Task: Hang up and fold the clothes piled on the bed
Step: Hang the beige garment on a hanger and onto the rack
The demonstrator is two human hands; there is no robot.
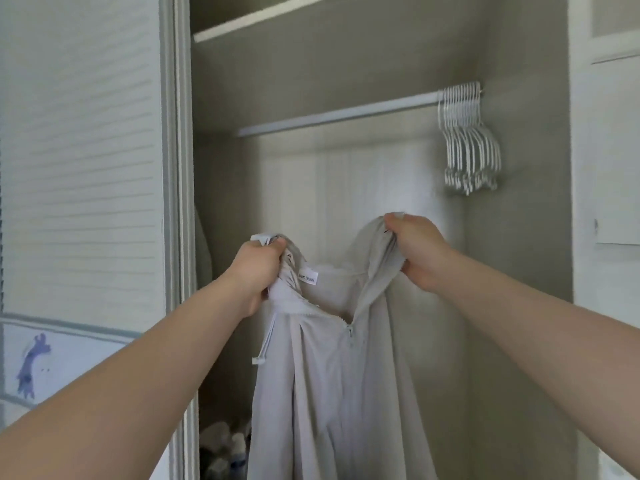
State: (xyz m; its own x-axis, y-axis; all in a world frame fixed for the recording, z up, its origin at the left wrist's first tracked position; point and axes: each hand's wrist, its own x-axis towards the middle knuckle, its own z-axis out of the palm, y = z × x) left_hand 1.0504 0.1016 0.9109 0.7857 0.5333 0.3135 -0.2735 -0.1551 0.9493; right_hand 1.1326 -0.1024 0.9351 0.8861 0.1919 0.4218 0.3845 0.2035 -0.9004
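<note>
We are holding a pale grey garment [329, 393] up in front of an open closet, with both bare arms reaching forward. Our left hand [258, 268] is curling tightly round a bunched corner of the garment's top edge, a white tab of cloth poking out above the fist. Our right hand [419, 252] is gripping the other top corner in the same way, fingers closed over the fabric and thumb on top, sitting slightly higher than the left. Between the 2 fists the top edge is sagging into an open V, showing a white label [308, 276] just beside the left hand and a zip [349, 336] at the bottom of the V. A drawstring [265, 344] is dangling below the left hand, ending in a small white toggle. The rest of the cloth is hanging straight down in loose folds and running out of view at the bottom. Above and behind it a white rail [339, 114] is crossing the closet, with a tight bunch of white hangers [467, 143] hanging at its right end, well apart from our hands. A shelf [263, 24] is sitting higher up. A louvred door [83, 161] is standing to the left, and a blurred heap [221, 448] is lying on the closet floor.
</note>
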